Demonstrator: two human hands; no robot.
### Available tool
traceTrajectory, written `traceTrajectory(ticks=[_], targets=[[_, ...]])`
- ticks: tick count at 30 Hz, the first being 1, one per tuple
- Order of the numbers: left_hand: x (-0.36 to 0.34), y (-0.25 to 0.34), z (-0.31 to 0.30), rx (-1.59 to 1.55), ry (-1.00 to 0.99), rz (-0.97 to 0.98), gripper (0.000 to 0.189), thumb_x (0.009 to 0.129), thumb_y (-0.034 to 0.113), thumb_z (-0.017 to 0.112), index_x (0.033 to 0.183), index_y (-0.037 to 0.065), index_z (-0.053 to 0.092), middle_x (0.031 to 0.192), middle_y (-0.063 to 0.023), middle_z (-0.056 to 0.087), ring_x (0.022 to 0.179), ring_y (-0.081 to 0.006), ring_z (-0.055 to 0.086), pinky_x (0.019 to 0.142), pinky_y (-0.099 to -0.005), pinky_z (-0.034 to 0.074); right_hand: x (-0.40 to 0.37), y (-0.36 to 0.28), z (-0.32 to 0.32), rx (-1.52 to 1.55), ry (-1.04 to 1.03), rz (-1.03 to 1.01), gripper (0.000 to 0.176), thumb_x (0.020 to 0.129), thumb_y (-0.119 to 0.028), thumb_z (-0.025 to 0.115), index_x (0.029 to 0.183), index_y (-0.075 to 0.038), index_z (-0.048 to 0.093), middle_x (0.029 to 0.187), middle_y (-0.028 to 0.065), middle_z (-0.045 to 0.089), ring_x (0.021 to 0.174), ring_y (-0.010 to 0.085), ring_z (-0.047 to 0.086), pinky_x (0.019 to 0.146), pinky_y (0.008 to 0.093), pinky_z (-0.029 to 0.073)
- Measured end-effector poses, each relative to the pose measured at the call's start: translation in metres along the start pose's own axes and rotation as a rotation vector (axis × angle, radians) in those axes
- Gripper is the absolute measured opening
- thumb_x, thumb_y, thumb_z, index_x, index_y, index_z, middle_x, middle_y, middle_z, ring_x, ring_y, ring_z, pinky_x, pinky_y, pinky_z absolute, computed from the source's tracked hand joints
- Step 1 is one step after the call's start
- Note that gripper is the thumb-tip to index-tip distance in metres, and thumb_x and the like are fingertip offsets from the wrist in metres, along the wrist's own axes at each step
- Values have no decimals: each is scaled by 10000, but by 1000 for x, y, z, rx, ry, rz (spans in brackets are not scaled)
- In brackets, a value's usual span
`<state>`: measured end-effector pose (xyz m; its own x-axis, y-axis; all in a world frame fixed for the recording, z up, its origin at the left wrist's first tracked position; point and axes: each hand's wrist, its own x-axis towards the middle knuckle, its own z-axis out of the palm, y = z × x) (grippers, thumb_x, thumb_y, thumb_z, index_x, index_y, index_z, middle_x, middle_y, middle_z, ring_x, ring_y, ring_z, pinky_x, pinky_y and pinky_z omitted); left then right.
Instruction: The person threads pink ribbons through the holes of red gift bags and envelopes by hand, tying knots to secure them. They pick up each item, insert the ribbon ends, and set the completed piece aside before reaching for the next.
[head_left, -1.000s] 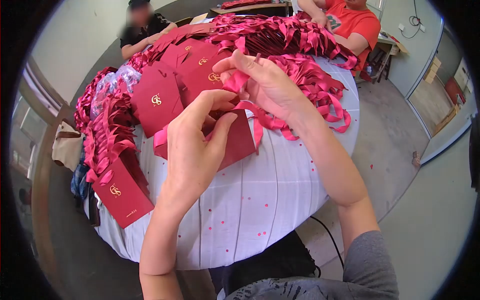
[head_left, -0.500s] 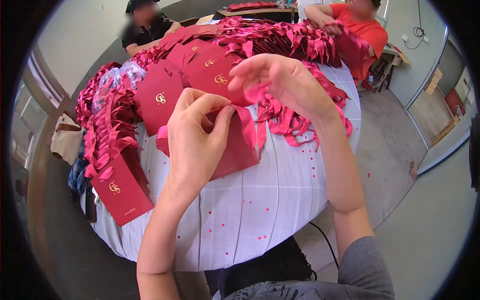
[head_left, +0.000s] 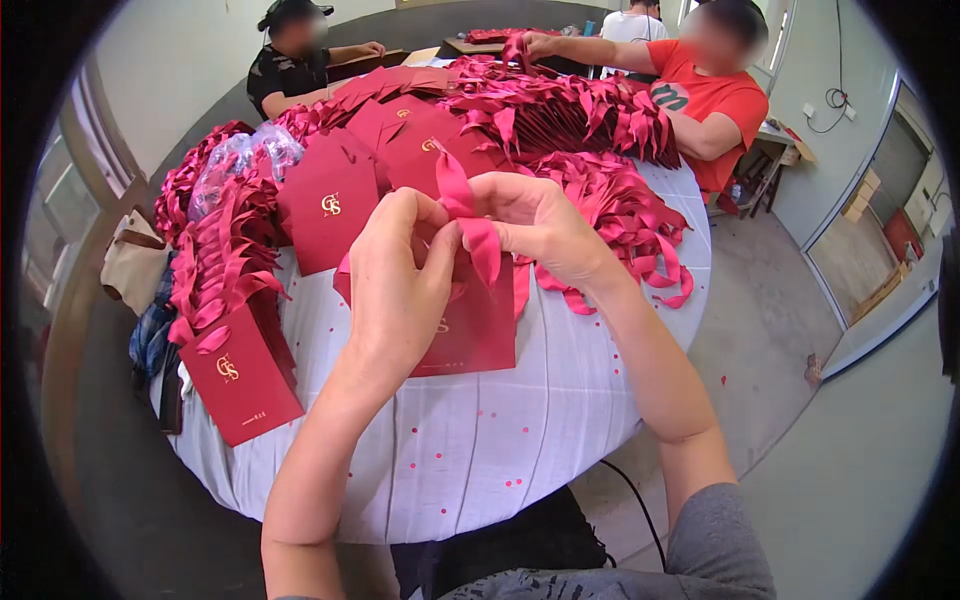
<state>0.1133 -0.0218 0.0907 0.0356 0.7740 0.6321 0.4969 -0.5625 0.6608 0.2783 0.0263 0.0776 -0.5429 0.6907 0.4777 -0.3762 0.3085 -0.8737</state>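
Both hands meet over a red paper bag [head_left: 475, 335] with gold lettering, near the middle of the table. My left hand [head_left: 400, 260] pinches a pink-red satin ribbon [head_left: 458, 195] between thumb and fingertips. On the same ribbon, my right hand [head_left: 530, 220] is closed from the other side, thumb against fingers. One ribbon end stands up above the hands and another hangs down between them. The fingers partly cover the bag's top edge, and the exact crossing of the ribbon is hidden.
More red bags [head_left: 330, 205] lie behind my hands, and a ribboned row [head_left: 240, 375] stands at left. Loose ribbons [head_left: 620, 215] heap at right. Small red dots [head_left: 438, 456] dot the white tablecloth [head_left: 560, 420]. Co-workers sit at the far side, one in a red shirt [head_left: 715, 120].
My right hand has come down from its raised, open pose to grip the ribbon beside my left hand. The red-shirted co-worker's arm has stretched out toward the far table.
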Motion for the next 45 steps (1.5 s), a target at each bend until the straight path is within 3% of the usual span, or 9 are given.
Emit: traceTrajectory(ticks=[8,13,20,25,28,31,36,37,45], targets=[[6,1,-18,-285,-132,-94,193,849,24,624,966,-10,474,789,-84,572,636,-121,579,538,-259,482,2,12,8,191,279,48,181,901,-142,597,1030,-18,626,939,76,668,840,142,644,741,288,533],[-4,-21,-70,-35,157,34,122,930,93,542,888,-22,542,716,-25,541,671,-64,508,599,-219,422,3,15,14,273,299,-1,197,930,-154,566,1045,6,566,915,121,657,823,179,653,756,302,530],[-49,-51,-81,46,-386,-441,480,956,386,471,1007,-74,600,830,-137,634,811,-154,568,767,-325,453,2,19,23,185,393,-14,158,922,-153,582,985,-12,547,861,86,636,737,147,641,695,261,526],[-49,-36,-70,-645,-374,-483,362,934,255,568,1185,-6,562,1040,-45,634,931,-106,585,833,-273,465,2,21,34,108,412,8,151,918,-152,591,973,-18,549,847,75,634,725,136,637,690,252,521],[-51,-40,-69,-816,-335,-478,336,929,200,579,1196,-3,556,1058,-52,633,951,-82,584,846,-247,467,6,16,33,-25,362,117,165,911,-160,604,975,-16,556,860,67,634,716,112,610,665,236,496],[-54,-46,-71,-795,-304,-486,365,931,208,574,1228,1,527,1047,-61,635,916,-95,604,805,-261,501,17,2,34,-1160,582,-116,314,807,-192,711,945,30,537,777,109,586,713,202,599,647,330,470],[-66,-62,-64,-863,-210,-539,304,930,198,581,1158,7,519,997,-40,622,876,-83,584,766,-257,497,33,-1,70,-1078,93,17,333,841,-295,641,728,18,655,701,172,563,693,270,563,644,377,435],[-69,-67,-61,-805,-205,-500,286,939,199,564,1150,12,512,1008,-43,611,899,-81,573,778,-261,491,37,9,70,-1053,-29,128,241,873,-213,629,784,5,678,710,56,583,666,100,544,569,255,421],[-78,-86,-59,-963,-224,-672,272,973,214,483,1134,-5,503,999,-66,609,897,-91,582,769,-257,492,52,49,82,-638,39,339,176,778,-148,710,766,19,658,569,-6,550,531,32,460,475,228,366]])
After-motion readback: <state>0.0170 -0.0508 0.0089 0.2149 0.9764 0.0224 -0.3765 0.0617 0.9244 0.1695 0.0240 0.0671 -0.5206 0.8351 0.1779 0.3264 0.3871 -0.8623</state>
